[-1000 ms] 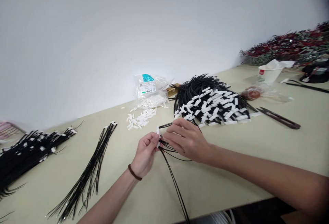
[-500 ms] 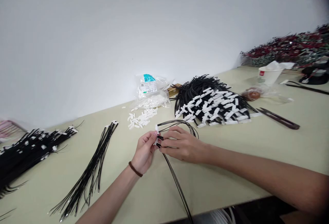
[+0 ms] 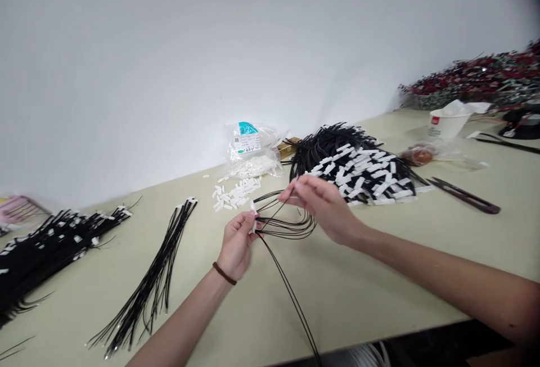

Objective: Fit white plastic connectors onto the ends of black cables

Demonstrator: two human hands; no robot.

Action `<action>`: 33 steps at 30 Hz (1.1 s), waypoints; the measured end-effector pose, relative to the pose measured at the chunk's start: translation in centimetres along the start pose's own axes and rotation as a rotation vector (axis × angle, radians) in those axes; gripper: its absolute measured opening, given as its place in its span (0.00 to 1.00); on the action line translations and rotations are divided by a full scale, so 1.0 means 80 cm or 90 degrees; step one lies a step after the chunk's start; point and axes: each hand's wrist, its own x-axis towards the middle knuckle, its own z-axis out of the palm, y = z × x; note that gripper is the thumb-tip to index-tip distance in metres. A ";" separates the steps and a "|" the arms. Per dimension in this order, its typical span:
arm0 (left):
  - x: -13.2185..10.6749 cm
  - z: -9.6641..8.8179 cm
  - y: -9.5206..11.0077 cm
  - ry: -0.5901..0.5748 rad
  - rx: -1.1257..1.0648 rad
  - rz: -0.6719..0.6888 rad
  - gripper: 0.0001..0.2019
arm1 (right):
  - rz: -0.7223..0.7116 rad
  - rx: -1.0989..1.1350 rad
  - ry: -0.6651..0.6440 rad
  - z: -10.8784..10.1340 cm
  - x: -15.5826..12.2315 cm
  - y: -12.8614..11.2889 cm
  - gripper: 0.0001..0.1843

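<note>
My left hand (image 3: 236, 243) is closed, pinching a small white connector (image 3: 253, 209) together with a few thin black wires (image 3: 287, 226) that loop to the right and trail down off the table's front edge. My right hand (image 3: 324, 207) is raised above the table, fingers pinched on the end of one black wire near the loop's far side. Both hands are close together over the middle of the beige table (image 3: 379, 260).
A big heap of black wires with white connectors (image 3: 354, 167) lies behind my right hand. Loose white connectors (image 3: 234, 194) and a plastic bag of them (image 3: 248, 148) sit by the wall. Bare black wires (image 3: 156, 277) and finished ones (image 3: 46, 249) lie left. Scissors (image 3: 464, 195) and a paper cup (image 3: 445, 122) are right.
My right hand has lifted up and to the right, away from my left hand, drawing a wire end out of the loop. My left hand has stayed nearly still on the connector.
</note>
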 end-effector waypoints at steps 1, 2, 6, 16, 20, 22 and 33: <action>0.000 -0.001 0.001 0.016 0.005 0.010 0.14 | 0.008 0.056 0.054 -0.007 0.007 0.000 0.10; 0.001 -0.001 0.001 0.029 0.011 0.020 0.14 | 0.003 0.083 0.108 -0.016 0.014 0.001 0.10; 0.002 -0.004 0.002 0.067 0.031 0.049 0.13 | -0.122 -0.071 0.290 -0.046 0.034 -0.001 0.09; 0.000 -0.001 -0.002 0.007 0.038 0.032 0.15 | -0.297 -0.524 -0.040 -0.002 -0.007 0.010 0.09; -0.005 0.002 -0.001 -0.027 0.040 0.040 0.14 | -0.267 -0.575 -0.103 0.007 -0.016 0.022 0.10; -0.006 0.003 -0.001 -0.035 0.043 0.045 0.14 | -0.264 -0.571 -0.105 0.007 -0.017 0.023 0.11; -0.008 0.004 -0.003 -0.072 0.061 0.071 0.14 | -0.272 -0.546 -0.091 0.008 -0.018 0.020 0.10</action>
